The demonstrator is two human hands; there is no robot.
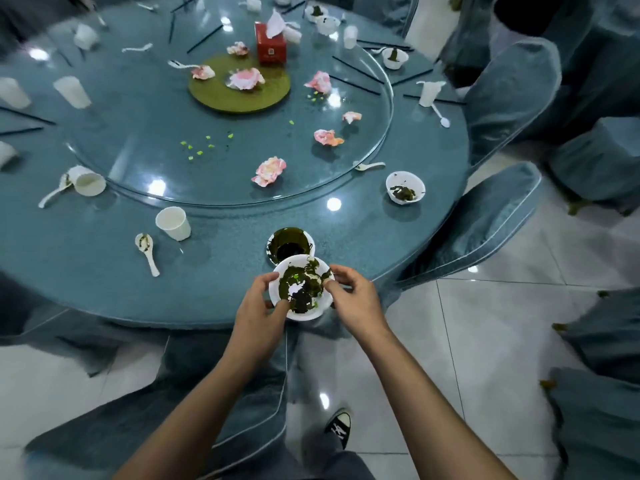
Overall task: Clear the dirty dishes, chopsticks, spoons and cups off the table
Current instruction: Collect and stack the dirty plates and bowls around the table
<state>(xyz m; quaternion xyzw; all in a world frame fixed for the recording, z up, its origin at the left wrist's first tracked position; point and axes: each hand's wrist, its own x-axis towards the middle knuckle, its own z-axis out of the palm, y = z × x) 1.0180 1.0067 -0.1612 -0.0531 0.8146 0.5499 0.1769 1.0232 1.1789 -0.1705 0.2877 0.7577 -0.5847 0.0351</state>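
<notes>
- A white bowl (300, 289) smeared with dark green leftovers is at the near edge of the table (86, 271), held between both hands. I cannot tell if it rests on the table or is lifted a little.
- The left hand (258, 306) grips the bowl's left rim with curled fingers, the thumb on the top edge.
- The right hand (353, 296) holds the right rim in the same way, its fingers bent around the side.
- Just behind it a second bowl (289, 242), full of dark green liquid, stands on the table.
- To the left are a white paper cup (173, 223) and a dirty spoon (147, 251).
- To the right, near the table edge, another dirty bowl (405, 187) stands.
- On the glass turntable (138, 116) lie pink crumpled napkins (269, 171) and a red tissue box (271, 43); black chopsticks (356, 84) lie on its far right side.
- Covered chairs (485, 220) stand around the table.
</notes>
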